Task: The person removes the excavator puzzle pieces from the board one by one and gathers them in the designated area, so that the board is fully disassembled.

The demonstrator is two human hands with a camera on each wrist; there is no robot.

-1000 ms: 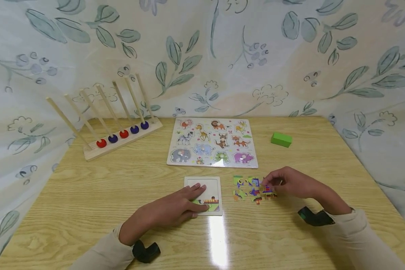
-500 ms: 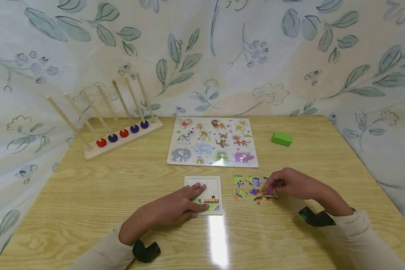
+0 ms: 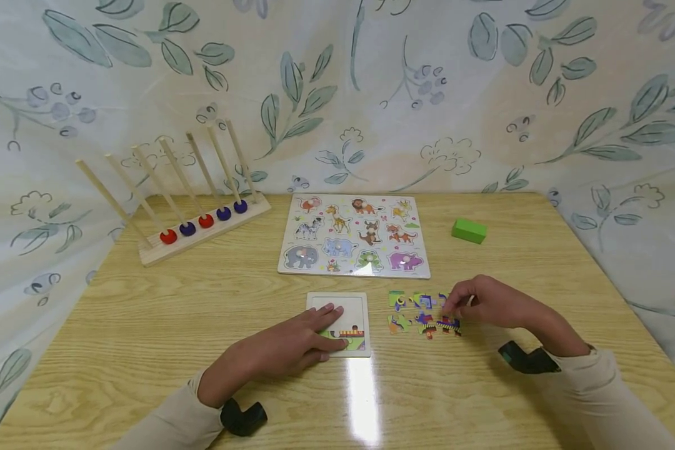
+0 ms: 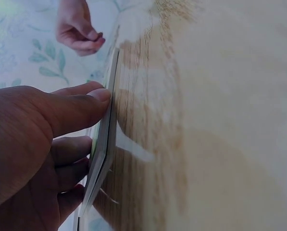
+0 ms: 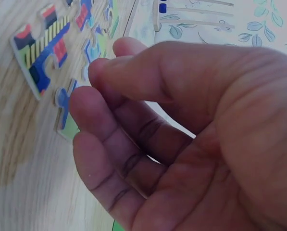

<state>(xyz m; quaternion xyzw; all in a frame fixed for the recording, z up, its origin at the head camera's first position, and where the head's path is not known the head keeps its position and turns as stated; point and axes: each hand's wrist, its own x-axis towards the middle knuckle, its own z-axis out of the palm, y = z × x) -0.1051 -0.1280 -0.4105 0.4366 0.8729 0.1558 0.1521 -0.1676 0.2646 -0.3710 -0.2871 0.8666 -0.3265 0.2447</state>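
In the head view, a small white-framed puzzle tray [image 3: 337, 296] lies on the table with a strip of colourful pieces [image 3: 351, 337] along its lower part. My left hand [image 3: 281, 349] rests on it, fingers spread over the tray's left and lower area. The left wrist view shows the thumb and fingers [image 4: 71, 113] against the tray's edge. My right hand [image 3: 492, 303] is just above the loose jigsaw pieces [image 3: 424, 319] on the right. Its fingers are loosely bent near a yellow-and-black striped piece [image 5: 47, 53] and a blue-green piece [image 5: 68, 108], with nothing visible between them.
An animal peg puzzle board [image 3: 354, 236] lies behind the tray. At the back left stands a wooden rack [image 3: 202, 236] with upright pegs and red and blue beads. A green block [image 3: 469, 230] sits at the back right, before a patterned cloth.
My right hand has shifted very slightly over the loose pieces, and the striped piece under it shows a little more. The left hand stays in place on the tray.
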